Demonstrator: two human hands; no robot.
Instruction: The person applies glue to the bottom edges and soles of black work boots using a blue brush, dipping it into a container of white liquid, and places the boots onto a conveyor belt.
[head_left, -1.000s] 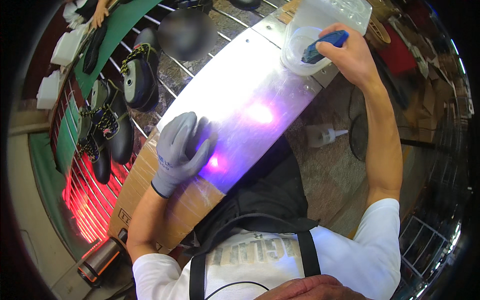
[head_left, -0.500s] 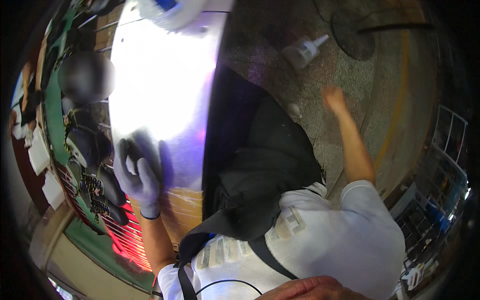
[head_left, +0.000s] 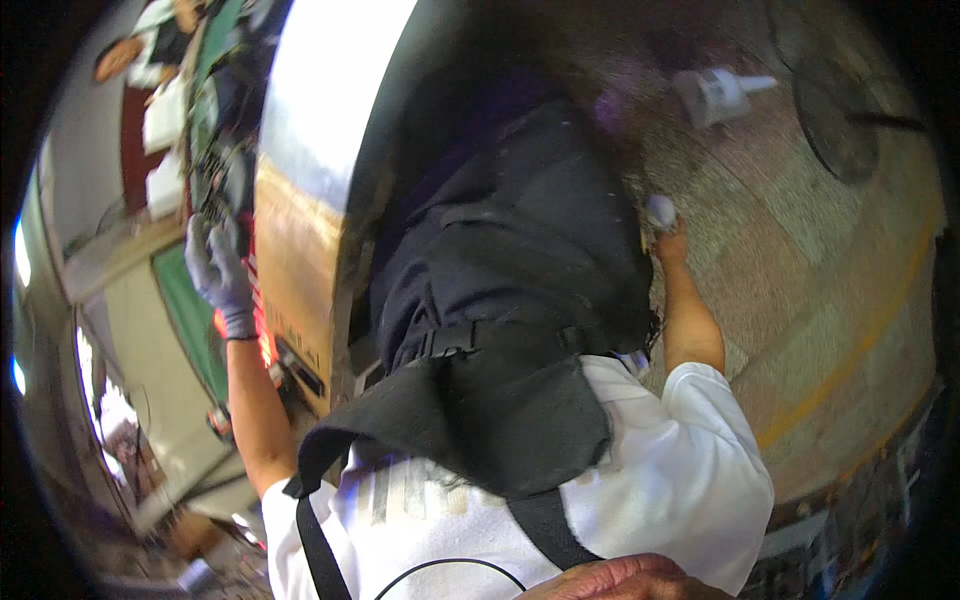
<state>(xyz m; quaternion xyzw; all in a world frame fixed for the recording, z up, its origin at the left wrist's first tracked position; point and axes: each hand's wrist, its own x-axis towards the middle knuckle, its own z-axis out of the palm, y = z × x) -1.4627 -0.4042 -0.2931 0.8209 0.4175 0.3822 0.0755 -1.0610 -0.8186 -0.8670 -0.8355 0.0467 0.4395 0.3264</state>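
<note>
My left hand (head_left: 218,285), in a grey glove, reaches past the workbench's left side to the dark shoes with patterned laces (head_left: 215,185). Its fingers point away from me and are apart. Nothing shows between them, though its fingertips overlap the nearest shoe, so contact is unclear. My bare right hand (head_left: 674,240) hangs low on my right with its fingers curled. A small whitish rounded thing (head_left: 660,210) shows right at its fingertips; whether it is held or lies on the floor beyond cannot be made out.
A metal-topped workbench (head_left: 318,140) with a brown near section (head_left: 298,250) runs along my left. Red light glows beside it. On the floor at right lie a white nozzle bottle (head_left: 718,97) and a dark round base (head_left: 835,115). Another person (head_left: 125,60) is at far left.
My left hand has moved from over the metal bench top out to the left, beside the shoes. The view has shifted. My right hand now appears against the whitish thing, from which it was apart.
</note>
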